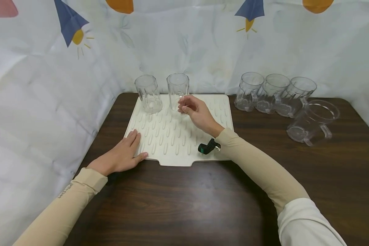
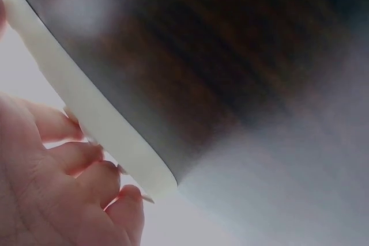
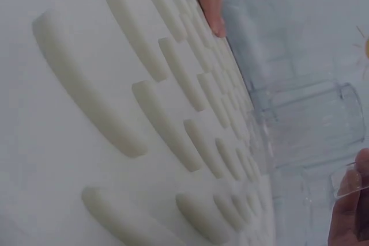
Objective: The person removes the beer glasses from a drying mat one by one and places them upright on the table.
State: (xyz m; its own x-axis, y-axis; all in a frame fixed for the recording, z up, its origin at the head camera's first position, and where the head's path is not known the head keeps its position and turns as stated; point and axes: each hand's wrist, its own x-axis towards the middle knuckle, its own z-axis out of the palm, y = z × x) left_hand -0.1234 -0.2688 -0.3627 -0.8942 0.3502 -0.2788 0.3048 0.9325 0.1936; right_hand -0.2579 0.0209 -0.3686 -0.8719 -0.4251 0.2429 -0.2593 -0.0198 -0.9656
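A white ridged draining tray (image 1: 175, 143) lies on the dark table. My left hand (image 1: 121, 155) rests at its left front edge, fingers extended and thumb spread; in the left wrist view the fingers (image 2: 95, 171) are against the tray's rim. At the back of the tray my right hand (image 1: 199, 114) grips the handle of a clear faceted mug (image 1: 177, 83), which stands upright. In the right wrist view fingers (image 3: 346, 205) are curled at the clear handle (image 3: 346, 180). Left of that mug, a second clear mug (image 1: 148, 94) stands on the tray.
Right of the tray, several clear mugs stand on the table (image 1: 184, 201): a back row with a left mug (image 1: 249, 90), a middle mug (image 1: 271, 92) and a right mug (image 1: 295, 95), and a nearer mug (image 1: 313, 121). A patterned white curtain (image 1: 202, 44) hangs behind.
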